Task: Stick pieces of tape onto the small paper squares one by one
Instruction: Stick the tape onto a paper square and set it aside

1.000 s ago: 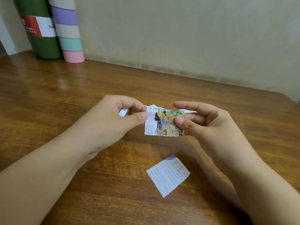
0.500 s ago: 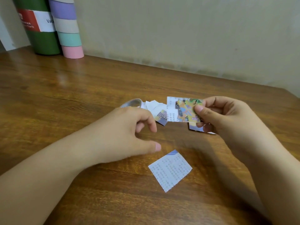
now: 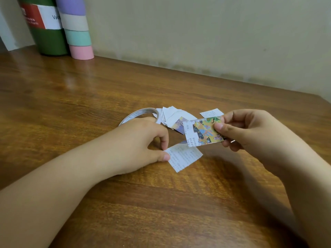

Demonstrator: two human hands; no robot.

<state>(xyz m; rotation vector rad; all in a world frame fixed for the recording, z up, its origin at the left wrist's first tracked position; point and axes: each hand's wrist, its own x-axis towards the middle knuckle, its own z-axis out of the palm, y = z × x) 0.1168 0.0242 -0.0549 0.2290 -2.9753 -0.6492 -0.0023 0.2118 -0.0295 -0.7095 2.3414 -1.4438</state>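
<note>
My right hand (image 3: 250,129) pinches a small paper square (image 3: 202,133) covered with colourful patterned tape, held just above the wooden table (image 3: 89,97). Below it lies a white paper square (image 3: 184,157) with printed text. My left hand (image 3: 139,145) is down on the table, its thumb and forefinger pinching that square's left edge. Behind my left hand sits a thin roll of tape (image 3: 138,113), partly hidden. A loose pile of several paper squares (image 3: 172,117) lies beside the roll, and one more square (image 3: 211,112) lies behind my right hand.
At the back left stand a dark green cylinder (image 3: 48,33) with a red and white label and a stack of pastel tape rolls (image 3: 77,27). A pale wall runs along the table's far edge. The table's right corner is at the far right.
My left hand let go of the taped square, dropped to the table and took the white square's edge. My right hand carried the taped square to the right.
</note>
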